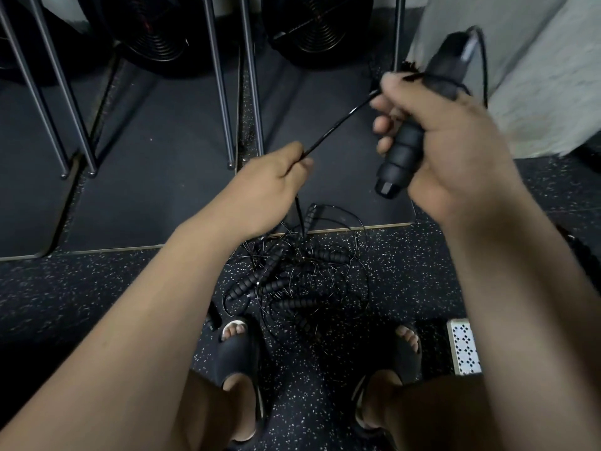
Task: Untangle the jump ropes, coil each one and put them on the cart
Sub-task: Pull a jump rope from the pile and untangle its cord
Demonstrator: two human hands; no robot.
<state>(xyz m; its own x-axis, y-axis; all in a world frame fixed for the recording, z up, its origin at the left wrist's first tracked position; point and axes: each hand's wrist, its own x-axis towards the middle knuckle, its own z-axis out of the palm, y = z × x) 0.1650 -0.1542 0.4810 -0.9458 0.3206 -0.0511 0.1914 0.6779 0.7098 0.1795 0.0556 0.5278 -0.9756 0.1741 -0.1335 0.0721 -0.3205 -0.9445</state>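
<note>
step: freeing one rope | right hand (455, 138) high above the pile (299, 278), fingers (383, 125) curled round handles (400, 157) as anchor | left hand (266, 187) just above pile, fingers pinching cord (341, 128) taut, likely to draw it out | pile tangled on floor (130, 288)
</note>
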